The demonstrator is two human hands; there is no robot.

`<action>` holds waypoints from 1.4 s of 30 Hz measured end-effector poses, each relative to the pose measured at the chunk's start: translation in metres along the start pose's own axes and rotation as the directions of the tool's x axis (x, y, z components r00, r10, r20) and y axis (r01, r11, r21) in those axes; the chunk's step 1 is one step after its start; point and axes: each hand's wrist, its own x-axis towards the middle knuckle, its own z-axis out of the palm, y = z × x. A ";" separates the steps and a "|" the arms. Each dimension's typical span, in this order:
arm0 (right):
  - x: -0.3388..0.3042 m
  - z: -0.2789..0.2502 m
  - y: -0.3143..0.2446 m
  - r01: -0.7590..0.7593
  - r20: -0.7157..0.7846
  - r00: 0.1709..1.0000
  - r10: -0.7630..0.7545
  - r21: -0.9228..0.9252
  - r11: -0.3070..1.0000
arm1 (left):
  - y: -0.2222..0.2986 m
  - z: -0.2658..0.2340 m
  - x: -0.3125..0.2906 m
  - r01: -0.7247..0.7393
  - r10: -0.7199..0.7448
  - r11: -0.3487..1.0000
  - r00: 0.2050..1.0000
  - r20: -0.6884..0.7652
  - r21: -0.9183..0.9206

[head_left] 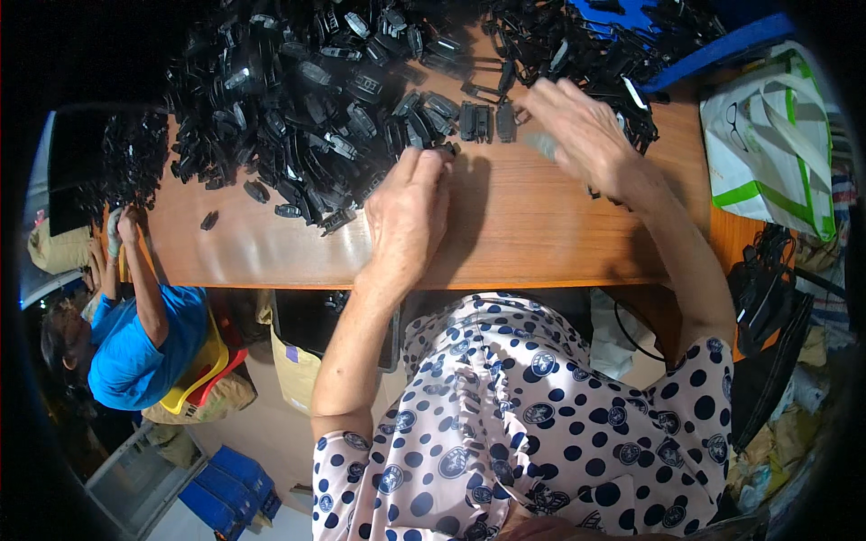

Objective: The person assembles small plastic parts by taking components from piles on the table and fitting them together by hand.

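Near the table's middle my left hand (pixel 408 212) is closed, its fingertips pinched round a small black plastic piece (pixel 448 149) that is mostly hidden. My right hand (pixel 582 135) hovers at the right, slightly blurred, with fingers and thumb apart and no object visible between them; a greyish cover (pixel 543 144) shows at the thumb. Just left of its fingertips, black plastic clip-like parts (pixel 476 122) stand side by side in a short row on the wooden table (pixel 532 234). A large heap of similar black parts (pixel 307 99) spreads behind and left of my left hand.
More black parts (pixel 550 36) lie at the back right beside a blue tray edge (pixel 722 50). A white and green bag (pixel 771 144) stands at the right. At the far left a co-worker in a blue shirt (pixel 149 352) handles another dark heap (pixel 131 162). Blue bins (pixel 230 491) sit on the floor.
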 end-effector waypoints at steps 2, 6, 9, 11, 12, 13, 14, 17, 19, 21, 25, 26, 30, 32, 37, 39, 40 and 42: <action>0.018 -0.008 0.003 -0.107 0.164 0.977 0.136 -0.177 0.978 | -0.012 0.009 0.003 -0.053 0.046 0.976 0.998 0.037 0.211; 0.019 0.007 0.022 0.029 0.000 1.000 -0.030 -0.252 0.967 | -0.016 0.013 0.014 -0.107 0.050 0.874 0.990 0.130 0.474; 0.017 -0.005 0.013 0.007 0.041 0.999 0.004 -0.273 0.962 | -0.018 0.014 0.017 -0.135 0.067 0.845 0.987 0.148 0.517; 0.016 -0.009 0.007 -0.154 -0.007 0.988 0.156 0.142 0.978 | -0.018 0.014 0.018 -0.145 0.054 0.821 0.982 0.178 0.553; 0.011 -0.005 0.006 -0.029 -0.169 0.981 0.093 0.349 0.937 | -0.017 0.013 0.019 -0.146 0.072 0.830 0.985 0.157 0.539; 0.012 -0.011 -0.007 -0.023 -0.168 0.982 0.085 0.342 0.940 | -0.021 0.011 0.014 -0.140 0.071 0.832 0.987 0.147 0.537; 0.010 -0.018 -0.025 -0.286 0.064 0.948 0.312 0.604 0.744 | -0.028 0.010 0.006 -0.091 0.081 0.929 0.996 0.042 0.360; -0.010 -0.008 -0.055 -0.335 0.285 0.911 0.298 0.933 0.130 | -0.032 0.009 -0.012 0.083 -0.081 0.983 0.997 0.014 -0.163; -0.017 0.008 -0.068 -0.229 0.211 0.949 0.235 0.972 0.055 | -0.022 0.011 -0.031 0.204 -0.186 0.550 0.975 0.119 -0.810; -0.022 0.010 -0.080 -0.233 0.233 0.953 0.194 0.972 -0.018 | -0.016 0.012 -0.044 0.188 -0.178 0.536 0.978 0.107 -0.823; -0.023 0.011 -0.096 -0.166 0.181 0.977 0.113 0.978 -0.128 | -0.016 0.007 -0.058 0.096 -0.133 0.604 0.991 0.019 -0.791; -0.023 0.011 -0.098 -0.178 0.192 0.974 0.123 0.977 -0.118 | -0.016 0.005 -0.059 0.038 -0.087 0.657 0.996 -0.026 -0.753; -0.025 0.012 -0.100 -0.181 0.199 0.972 0.123 0.973 -0.141 | -0.013 -0.001 -0.062 0.000 -0.069 0.705 0.995 -0.069 -0.709; -0.026 0.011 -0.103 -0.195 0.210 0.971 0.118 0.972 -0.129 | -0.010 -0.005 -0.062 -0.099 0.024 0.773 0.992 -0.126 -0.626; -0.030 0.006 -0.104 -0.282 0.285 0.947 0.145 0.958 -0.043 | -0.004 -0.008 -0.064 -0.113 0.048 0.827 0.990 -0.130 -0.550; -0.032 0.004 -0.102 -0.375 0.380 0.916 0.131 0.925 -0.064 | -0.001 -0.007 -0.067 -0.102 0.054 0.867 0.992 -0.112 -0.488; -0.032 0.001 -0.101 -0.376 0.383 0.914 0.134 0.924 -0.070 | 0.000 -0.006 -0.068 -0.128 0.077 0.879 0.989 -0.127 -0.459; -0.033 -0.004 -0.099 -0.464 0.486 0.869 0.088 0.864 -0.197 | 0.002 -0.004 -0.068 -0.150 0.101 0.890 0.986 -0.134 -0.431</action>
